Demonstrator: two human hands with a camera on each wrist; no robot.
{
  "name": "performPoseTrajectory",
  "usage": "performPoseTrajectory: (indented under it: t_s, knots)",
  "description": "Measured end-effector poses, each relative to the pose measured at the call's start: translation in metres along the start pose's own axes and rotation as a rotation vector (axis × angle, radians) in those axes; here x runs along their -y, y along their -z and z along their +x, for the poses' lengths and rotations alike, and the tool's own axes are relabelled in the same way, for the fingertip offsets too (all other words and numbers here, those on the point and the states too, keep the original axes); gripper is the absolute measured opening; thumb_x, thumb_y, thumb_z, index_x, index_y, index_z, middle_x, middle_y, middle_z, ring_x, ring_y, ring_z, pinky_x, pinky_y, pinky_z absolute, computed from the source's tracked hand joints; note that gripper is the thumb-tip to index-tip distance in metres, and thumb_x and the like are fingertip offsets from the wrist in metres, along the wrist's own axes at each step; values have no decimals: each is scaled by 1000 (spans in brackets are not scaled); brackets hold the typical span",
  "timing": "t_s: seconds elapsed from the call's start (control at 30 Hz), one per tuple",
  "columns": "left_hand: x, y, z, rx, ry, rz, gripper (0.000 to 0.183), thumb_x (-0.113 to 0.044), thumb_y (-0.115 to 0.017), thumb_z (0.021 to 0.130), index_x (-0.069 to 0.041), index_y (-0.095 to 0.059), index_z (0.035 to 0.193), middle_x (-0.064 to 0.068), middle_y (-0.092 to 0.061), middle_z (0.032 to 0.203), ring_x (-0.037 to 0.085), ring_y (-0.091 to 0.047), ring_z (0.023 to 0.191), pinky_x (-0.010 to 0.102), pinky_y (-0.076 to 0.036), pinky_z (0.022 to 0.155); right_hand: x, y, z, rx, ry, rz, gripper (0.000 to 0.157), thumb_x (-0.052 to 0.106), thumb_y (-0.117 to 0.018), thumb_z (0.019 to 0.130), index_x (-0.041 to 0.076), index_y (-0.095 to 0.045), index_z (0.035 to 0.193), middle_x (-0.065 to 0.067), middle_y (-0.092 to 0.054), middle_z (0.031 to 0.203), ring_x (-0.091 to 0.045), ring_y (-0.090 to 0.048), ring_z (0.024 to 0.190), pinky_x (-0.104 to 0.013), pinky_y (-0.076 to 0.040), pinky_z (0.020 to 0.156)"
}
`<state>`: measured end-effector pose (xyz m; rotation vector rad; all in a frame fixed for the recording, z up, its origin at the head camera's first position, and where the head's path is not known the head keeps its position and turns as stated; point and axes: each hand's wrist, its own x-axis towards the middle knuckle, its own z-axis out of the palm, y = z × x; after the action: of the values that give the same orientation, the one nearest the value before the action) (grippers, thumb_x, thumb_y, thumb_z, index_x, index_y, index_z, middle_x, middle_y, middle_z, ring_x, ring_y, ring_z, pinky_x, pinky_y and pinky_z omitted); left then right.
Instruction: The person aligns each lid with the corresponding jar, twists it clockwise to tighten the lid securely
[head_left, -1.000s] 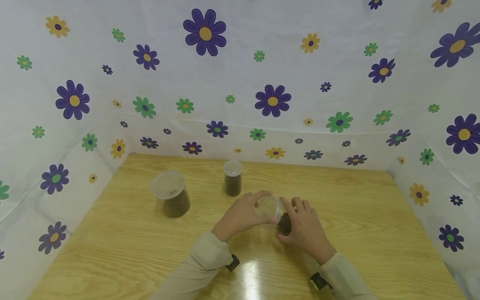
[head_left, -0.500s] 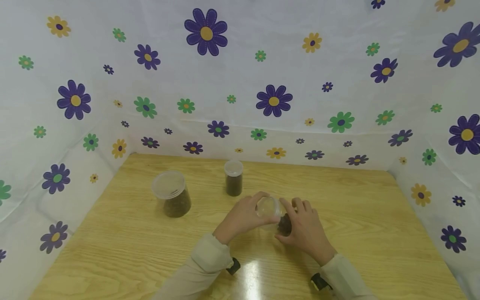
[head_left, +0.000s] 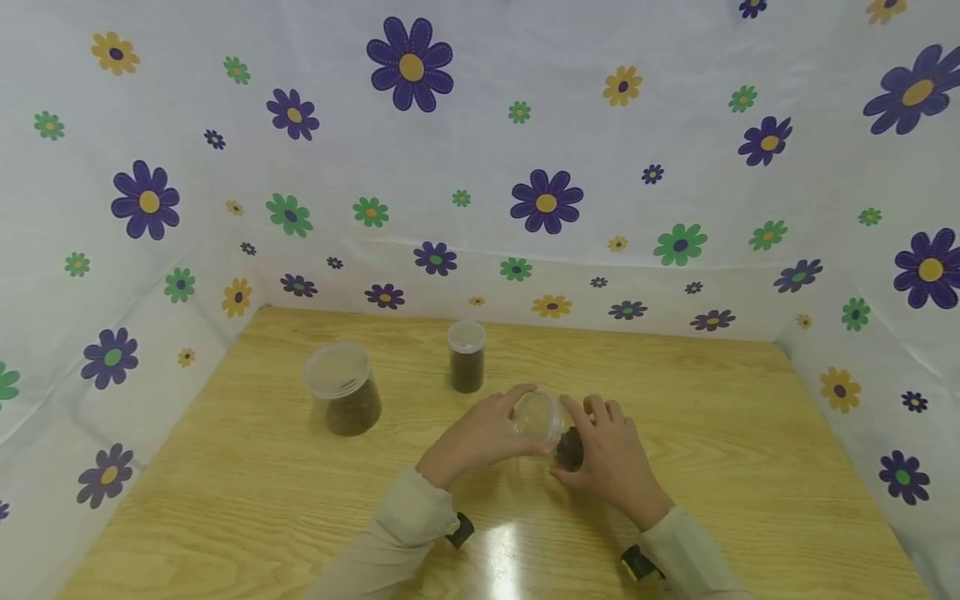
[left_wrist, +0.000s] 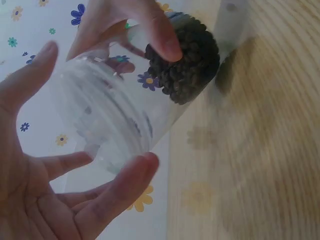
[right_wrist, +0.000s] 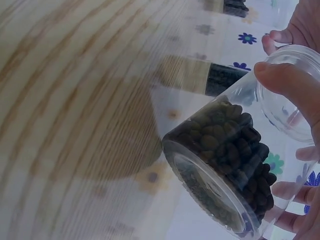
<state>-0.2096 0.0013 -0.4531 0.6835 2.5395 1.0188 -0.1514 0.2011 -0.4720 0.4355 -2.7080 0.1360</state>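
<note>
A clear jar point(right_wrist: 250, 95) with dark brown beans point(right_wrist: 225, 145) in its lower part leans to the left, its bottom edge right at the tabletop. My right hand point(head_left: 615, 458) grips the jar's side, thumb on the near side and fingers round the far side. Around the clear lid point(left_wrist: 100, 115) at the jar's upper end curl the thumb and fingers of my left hand point(head_left: 480, 437). In the head view the hands hide much of the jar; the beans show between the right thumb and fingers.
On the wooden table point(head_left: 247, 500), a wide jar point(head_left: 352, 404) with dark contents stands at the left. Farther back is a narrow, dark-filled jar point(head_left: 467, 367) with a pale lid. A flowered white cloth point(head_left: 465, 142) encloses the table's back and sides.
My left hand has shifted slightly on the lid, its thumb lower and its wrist a little farther left. The right hand and the jar stay nearly where they were.
</note>
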Motion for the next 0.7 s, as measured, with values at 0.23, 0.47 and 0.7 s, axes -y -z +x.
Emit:
performPoseTrajectory:
  t_s: [0.23,0.47,0.7]
  knots:
    - [7,10,-2,54,-256,113,108,-42,-82,67,-34,-13,150,8,-38,145,25,-48,126,43,-49,94,0,0,0,1,0,-10,99,57,-84,50,15,-47,132,-8,-51,101,-26,-51,90,-40,-49,62]
    - [11,11,2,28,-428,158,94,-16,-84,68,-38,-31,144,5,-31,150,23,-37,135,39,-48,98,0,0,-1,15,-7,1,98,58,-84,52,14,-47,132,-8,-50,100,-26,-49,90,-39,-48,61]
    - [12,7,3,-14,-452,126,86,-19,-85,65,-30,-42,139,4,-41,143,21,-41,132,38,-46,100,-2,0,-1,-1,19,14,98,57,-84,52,13,-48,132,-8,-50,101,-27,-50,89,-39,-47,62]
